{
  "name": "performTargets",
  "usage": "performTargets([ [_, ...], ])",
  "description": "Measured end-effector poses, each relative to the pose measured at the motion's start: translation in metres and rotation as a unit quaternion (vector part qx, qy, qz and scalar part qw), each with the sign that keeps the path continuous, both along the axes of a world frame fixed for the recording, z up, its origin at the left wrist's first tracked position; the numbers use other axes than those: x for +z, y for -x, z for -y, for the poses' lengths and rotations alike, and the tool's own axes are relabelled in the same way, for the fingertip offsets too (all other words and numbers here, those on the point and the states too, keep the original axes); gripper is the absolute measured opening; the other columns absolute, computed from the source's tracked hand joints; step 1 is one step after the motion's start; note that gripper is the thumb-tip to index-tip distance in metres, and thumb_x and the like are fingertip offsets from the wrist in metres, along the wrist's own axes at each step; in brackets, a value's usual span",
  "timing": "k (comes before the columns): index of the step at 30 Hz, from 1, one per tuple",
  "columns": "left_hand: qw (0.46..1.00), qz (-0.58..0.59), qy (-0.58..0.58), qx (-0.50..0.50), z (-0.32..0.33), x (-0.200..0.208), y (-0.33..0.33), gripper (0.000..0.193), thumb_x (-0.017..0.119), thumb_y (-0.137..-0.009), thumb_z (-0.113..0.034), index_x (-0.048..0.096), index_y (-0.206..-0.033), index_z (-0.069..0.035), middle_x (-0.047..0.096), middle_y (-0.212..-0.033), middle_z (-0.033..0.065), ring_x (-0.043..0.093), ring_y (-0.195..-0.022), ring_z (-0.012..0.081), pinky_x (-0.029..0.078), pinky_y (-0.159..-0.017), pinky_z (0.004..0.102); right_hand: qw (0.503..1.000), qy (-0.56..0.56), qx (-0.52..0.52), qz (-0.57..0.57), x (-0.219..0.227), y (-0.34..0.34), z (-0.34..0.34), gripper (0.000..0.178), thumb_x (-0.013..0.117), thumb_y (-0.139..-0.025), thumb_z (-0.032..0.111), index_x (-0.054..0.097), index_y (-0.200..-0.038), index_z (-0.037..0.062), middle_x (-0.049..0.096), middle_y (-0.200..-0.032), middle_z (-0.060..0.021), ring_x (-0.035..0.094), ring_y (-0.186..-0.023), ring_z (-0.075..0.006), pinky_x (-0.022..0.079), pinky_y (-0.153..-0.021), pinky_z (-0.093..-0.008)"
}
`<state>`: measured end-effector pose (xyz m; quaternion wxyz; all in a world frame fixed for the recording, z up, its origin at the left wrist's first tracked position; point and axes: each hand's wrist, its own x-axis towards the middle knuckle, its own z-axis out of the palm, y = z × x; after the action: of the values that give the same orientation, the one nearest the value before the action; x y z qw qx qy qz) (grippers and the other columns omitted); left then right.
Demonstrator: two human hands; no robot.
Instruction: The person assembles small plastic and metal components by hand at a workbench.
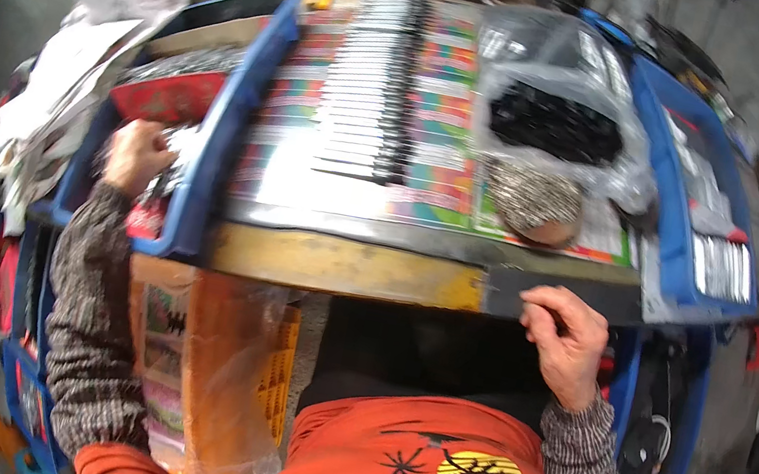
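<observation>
My left hand [138, 156] reaches into the blue bin [192, 204] at the left. Its fingers are bent together over small shiny packets [180, 146] beside a red piece [167, 101]; what they grip is hidden. Just above the table's front edge hovers my right hand [569, 340], its fingers curled in with the thumb against them. Whether anything sits inside that curl cannot be made out. Between the hands, farther back, a long row of flat silvery pieces with dark ends [366, 82] lies on a colourful printed sheet [433, 135].
A clear bag of black pieces [557, 124] lies right of the row, behind a round container of small metallic pieces [533, 201]. Another blue bin [686, 225] holds white packets at the right. Papers [74, 71] hang by the left bin. Below stands an open cardboard box [219, 371].
</observation>
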<state>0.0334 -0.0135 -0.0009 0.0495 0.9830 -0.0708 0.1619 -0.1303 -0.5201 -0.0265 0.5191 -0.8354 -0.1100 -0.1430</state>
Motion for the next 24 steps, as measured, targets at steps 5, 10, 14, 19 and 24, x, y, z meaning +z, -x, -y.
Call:
performTargets([
  [5,1.000,0.018,-0.013,-0.009,-0.045,-0.022,-0.020,0.025,0.073,-0.064,-0.016,0.058,-0.069,0.003,0.057,-0.078,0.0190,0.058,-0.074,0.0318,0.046,-0.066,0.0404,0.994,0.073,-0.005,0.077,0.012,0.001,0.023,0.009,0.063,-0.081,-0.002,0.065,-0.090,-0.0007,0.065,-0.077,-0.0088,0.063,-0.067,-0.0165,0.048,-0.057,-0.0281],
  [10,0.999,-0.010,0.045,0.019,-0.060,-0.030,-0.019,0.020,0.065,-0.062,-0.010,0.049,-0.063,0.001,0.050,-0.067,0.0142,0.052,-0.067,0.0274,0.041,-0.060,0.0380,0.991,0.110,-0.024,0.070,0.020,0.007,0.053,0.008,0.064,-0.082,0.003,0.061,-0.089,0.0000,0.064,-0.082,-0.0109,0.063,-0.073,-0.0267,0.050,-0.063,-0.0337],
  [14,0.998,-0.012,0.062,0.007,-0.043,-0.025,-0.017,0.016,0.063,-0.062,-0.004,0.048,-0.066,0.000,0.051,-0.067,0.0126,0.051,-0.062,0.0252,0.041,-0.060,0.0365,0.982,0.142,-0.072,0.105,0.034,0.012,0.084,0.008,0.064,-0.083,0.005,0.062,-0.089,0.0007,0.064,-0.081,-0.0114,0.063,-0.072,-0.0279,0.050,-0.063,-0.0346],
  [19,0.995,0.049,0.065,-0.061,-0.056,-0.037,-0.018,0.017,0.063,-0.065,0.003,0.048,-0.071,0.000,0.050,-0.065,0.0111,0.050,-0.058,0.0239,0.041,-0.057,0.0355,0.953,0.205,-0.185,0.128,0.054,0.006,0.132,0.008,0.062,-0.083,0.007,0.062,-0.089,0.0017,0.063,-0.081,-0.0132,0.063,-0.073,-0.0308,0.049,-0.064,-0.0356],
  [24,0.995,0.067,0.048,-0.053,-0.038,-0.029,-0.013,0.016,0.065,-0.068,0.003,0.051,-0.074,-0.001,0.049,-0.062,0.0109,0.050,-0.055,0.0222,0.039,-0.054,0.0365,0.886,0.297,-0.325,0.142,0.060,-0.009,0.203,0.010,0.059,-0.083,0.011,0.064,-0.088,0.0033,0.064,-0.083,-0.0133,0.063,-0.077,-0.0304,0.049,-0.066,-0.0377],
])
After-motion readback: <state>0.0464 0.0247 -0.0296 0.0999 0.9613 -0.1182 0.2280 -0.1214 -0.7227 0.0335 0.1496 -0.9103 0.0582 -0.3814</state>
